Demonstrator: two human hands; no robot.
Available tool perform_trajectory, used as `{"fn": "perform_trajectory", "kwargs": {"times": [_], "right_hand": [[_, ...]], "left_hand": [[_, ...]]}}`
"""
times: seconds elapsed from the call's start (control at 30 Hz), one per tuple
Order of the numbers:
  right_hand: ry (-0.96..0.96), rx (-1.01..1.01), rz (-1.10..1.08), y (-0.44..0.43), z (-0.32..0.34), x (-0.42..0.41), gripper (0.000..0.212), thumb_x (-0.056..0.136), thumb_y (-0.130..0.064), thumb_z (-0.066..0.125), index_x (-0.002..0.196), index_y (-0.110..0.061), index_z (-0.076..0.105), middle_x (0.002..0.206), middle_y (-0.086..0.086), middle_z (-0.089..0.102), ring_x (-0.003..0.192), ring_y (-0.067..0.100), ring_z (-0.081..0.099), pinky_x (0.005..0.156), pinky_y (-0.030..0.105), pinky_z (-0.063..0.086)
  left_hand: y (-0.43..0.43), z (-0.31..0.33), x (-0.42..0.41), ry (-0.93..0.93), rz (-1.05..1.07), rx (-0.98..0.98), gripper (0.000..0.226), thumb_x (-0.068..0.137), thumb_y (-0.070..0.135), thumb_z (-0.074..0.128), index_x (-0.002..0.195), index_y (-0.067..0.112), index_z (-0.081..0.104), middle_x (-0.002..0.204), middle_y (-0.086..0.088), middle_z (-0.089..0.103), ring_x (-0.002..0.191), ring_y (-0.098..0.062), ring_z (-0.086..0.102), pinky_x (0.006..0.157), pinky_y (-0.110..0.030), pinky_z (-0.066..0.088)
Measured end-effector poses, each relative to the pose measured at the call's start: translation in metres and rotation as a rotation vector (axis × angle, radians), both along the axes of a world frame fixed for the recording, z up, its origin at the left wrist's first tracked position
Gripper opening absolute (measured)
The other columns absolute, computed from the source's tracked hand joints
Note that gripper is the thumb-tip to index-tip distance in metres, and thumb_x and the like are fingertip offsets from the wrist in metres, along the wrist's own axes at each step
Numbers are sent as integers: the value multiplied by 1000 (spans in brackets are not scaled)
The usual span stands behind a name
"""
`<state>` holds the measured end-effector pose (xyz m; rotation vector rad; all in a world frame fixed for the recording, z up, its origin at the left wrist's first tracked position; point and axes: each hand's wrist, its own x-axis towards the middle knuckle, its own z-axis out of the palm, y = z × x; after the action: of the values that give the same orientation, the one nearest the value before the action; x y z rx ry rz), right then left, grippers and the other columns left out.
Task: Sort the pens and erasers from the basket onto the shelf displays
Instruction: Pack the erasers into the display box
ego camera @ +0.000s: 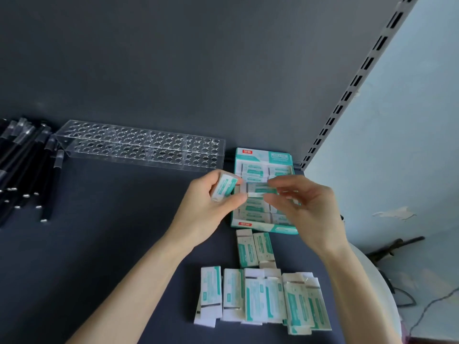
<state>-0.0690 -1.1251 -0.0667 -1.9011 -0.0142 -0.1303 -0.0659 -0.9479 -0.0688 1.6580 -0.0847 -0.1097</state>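
Observation:
My left hand (211,207) holds one white-and-teal eraser (223,187) in its curled fingers. Between the thumb of that hand and the fingertips of my right hand (305,207) a second eraser (259,189) is pinched, just above the teal eraser display box (263,228), which holds several erasers. Loose erasers (260,299) lie in a row on the dark shelf (111,232) near me, and two more erasers (255,249) lie in front of the box. A clear acrylic pen holder (141,145) with many holes stands empty at the back. Black pens (27,170) lie piled at the left.
The dark back panel (198,70) rises behind the shelf. A slotted grey upright (360,83) runs along the right edge, with a pale blue wall (409,145) beyond. A white round rim (377,281) shows under my right forearm.

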Motion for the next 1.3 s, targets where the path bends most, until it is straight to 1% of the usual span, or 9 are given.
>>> {"fn": "perform_trajectory", "kwargs": {"times": [0.17,0.3,0.6,0.73,0.83,1.0,1.07,1.17,1.3], "right_hand": [[-77,-351,-42,3,-11,25,17,76,-7,75,91,-13,72,96,-7,65,82,11,63,73,7,48],[-136,-475,-30,8,-15,38,15,76,-9,76,91,-9,73,96,-4,61,79,13,63,78,18,53],[-149,-591,-25,12,-25,49,9,78,-12,74,86,-7,74,99,2,63,84,23,62,77,34,54],[-144,-644,-55,11,-27,50,11,78,-16,75,88,-11,75,99,3,62,88,25,58,74,32,49],[-129,-690,-83,12,-28,49,11,80,-20,73,90,-14,75,99,3,62,94,25,55,76,32,47],[-94,-768,-38,11,-26,47,16,85,-24,68,98,-17,74,107,1,58,105,23,50,79,30,43],[-109,-702,-34,10,-26,45,18,84,-23,68,100,-16,73,105,-1,56,101,21,52,78,24,44],[-140,-390,-10,6,-21,36,15,82,-15,70,95,-22,72,97,-11,59,86,13,56,71,7,41],[-134,-112,214,8,-12,19,33,77,-14,74,101,-34,65,103,-17,65,92,9,63,80,16,48]], "left_hand": [[-1,-19,6,128,202,-124,14,94,10,53,95,15,66,70,4,63,63,-3,57,63,-16,50],[-4,-26,6,191,215,-204,17,96,10,49,97,12,65,80,0,65,64,-5,59,62,-17,51],[1,-28,9,253,216,-282,15,95,13,53,99,14,68,78,1,64,65,-9,64,68,-22,55],[2,-25,9,250,213,-289,14,93,14,55,99,14,68,76,1,64,63,-10,63,63,-21,54],[1,-24,8,252,194,-272,18,96,15,51,102,16,68,76,2,60,58,-6,49,50,-20,41],[3,-23,7,287,155,-385,25,96,2,44,96,13,67,78,-3,62,66,-12,50,59,-25,41],[6,-22,7,245,117,-378,20,95,2,47,104,10,62,87,-1,70,72,-9,58,62,-23,46],[10,-22,8,216,89,-378,16,91,5,56,107,5,57,97,-5,74,78,-10,65,66,-23,47],[8,-21,6,178,54,-396,27,77,14,65,102,4,64,93,-7,73,77,-16,68,66,-21,52]]}}
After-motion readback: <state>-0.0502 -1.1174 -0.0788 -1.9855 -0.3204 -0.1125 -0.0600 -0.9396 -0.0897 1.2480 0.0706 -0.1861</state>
